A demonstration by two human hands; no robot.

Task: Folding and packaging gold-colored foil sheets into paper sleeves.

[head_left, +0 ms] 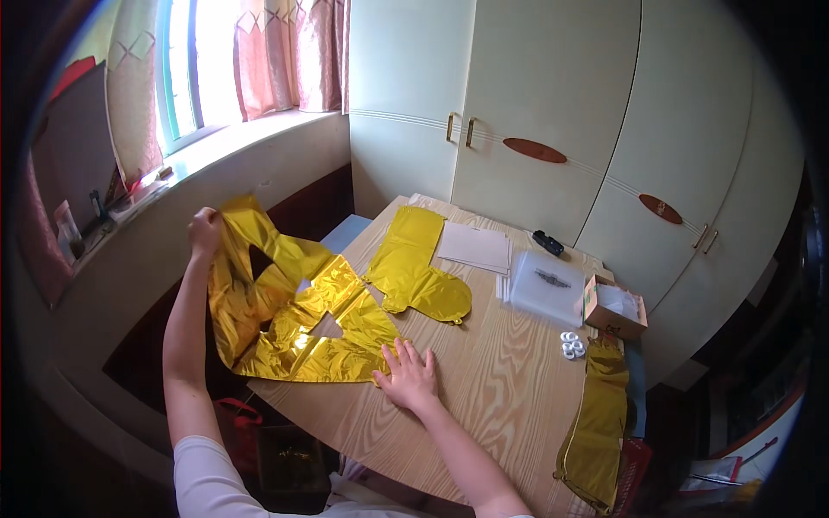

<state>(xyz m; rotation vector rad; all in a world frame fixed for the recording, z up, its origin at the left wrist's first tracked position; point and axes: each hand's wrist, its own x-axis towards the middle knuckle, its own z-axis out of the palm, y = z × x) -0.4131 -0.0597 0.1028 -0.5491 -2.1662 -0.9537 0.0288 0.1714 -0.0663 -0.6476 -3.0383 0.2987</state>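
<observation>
A large, deflated gold foil balloon (358,324) with an opening in its shape spreads over the table's left side. My left hand (205,231) is raised at the far left, fingers closed on the balloon's upper corner and lifting that side off the table. My right hand (410,375) lies flat with fingers spread, its fingertips at the balloon's right edge and the palm on the wood. Just beyond, a second flat gold foil balloon (414,268) rests on the table. Several more gold foil pieces (596,414) lie stacked along the right edge.
On the wooden table (492,388) are beige sheets (475,247), clear plastic bags (546,289), a black object (547,243), a cardboard box (617,321) holding white items, and several white rings (572,345). A dark bin (292,466) stands below the near edge. Cabinets (544,95) rise behind.
</observation>
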